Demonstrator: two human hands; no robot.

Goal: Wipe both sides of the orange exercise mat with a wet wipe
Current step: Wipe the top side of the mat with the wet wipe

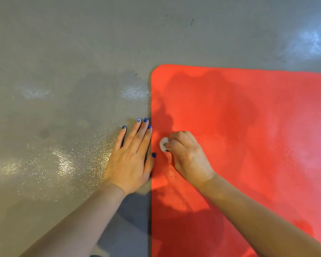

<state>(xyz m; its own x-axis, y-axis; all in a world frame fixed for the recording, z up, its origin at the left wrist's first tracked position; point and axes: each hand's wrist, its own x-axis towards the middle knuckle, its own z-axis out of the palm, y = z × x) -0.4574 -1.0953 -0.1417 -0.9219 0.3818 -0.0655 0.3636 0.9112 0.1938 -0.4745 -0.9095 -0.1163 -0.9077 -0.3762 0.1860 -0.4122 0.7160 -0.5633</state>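
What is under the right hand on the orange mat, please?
A balled white wipe pokes out from the curled fingers of the right hand, pressed to the mat near its left edge. The rest of the wipe and the mat beneath are covered.

1 mat [248, 127], 1 wipe [163, 144], 2 hands [131, 156]

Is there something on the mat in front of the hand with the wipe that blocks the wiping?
Nothing visible does. The right hand holds the wipe on the mat near its left edge; the left hand lies flat on the floor beside it.
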